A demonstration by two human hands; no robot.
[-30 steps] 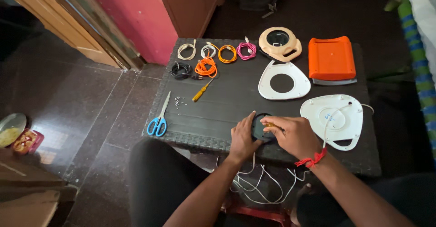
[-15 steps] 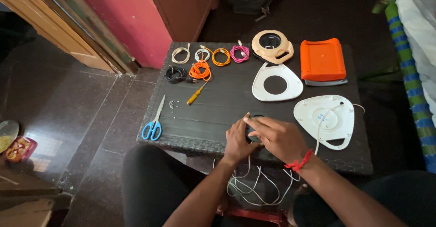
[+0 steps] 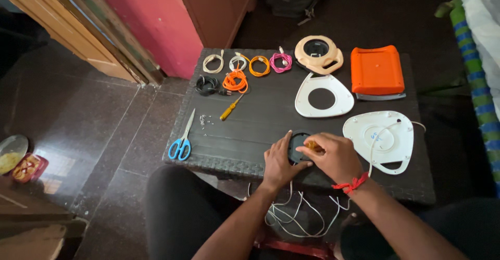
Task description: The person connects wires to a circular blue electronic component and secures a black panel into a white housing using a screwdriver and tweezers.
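Note:
My left hand point(image 3: 278, 162) holds a round black part point(image 3: 298, 144) at the near edge of the dark table point(image 3: 260, 119). My right hand point(image 3: 334, 156), with a red thread at the wrist, is closed on a small orange-handled tool point(image 3: 312, 145) pressed onto that part. White wires point(image 3: 291, 216) hang from under my hands toward the floor. A white triangular cover point(image 3: 383, 139) with a white cord lies just right of my right hand.
On the table: blue-handled scissors point(image 3: 182, 140), a yellow screwdriver point(image 3: 230, 108), small screws point(image 3: 204, 120), several coiled cables point(image 3: 237, 72), a white triangular plate with a hole point(image 3: 323, 96), a beige housing point(image 3: 318, 53), an orange box point(image 3: 377, 70). A metal plate point(image 3: 10, 153) sits on the floor left.
The view has shifted slightly. Both hands stay on the black part, with the right hand's fingers a little more closed over it.

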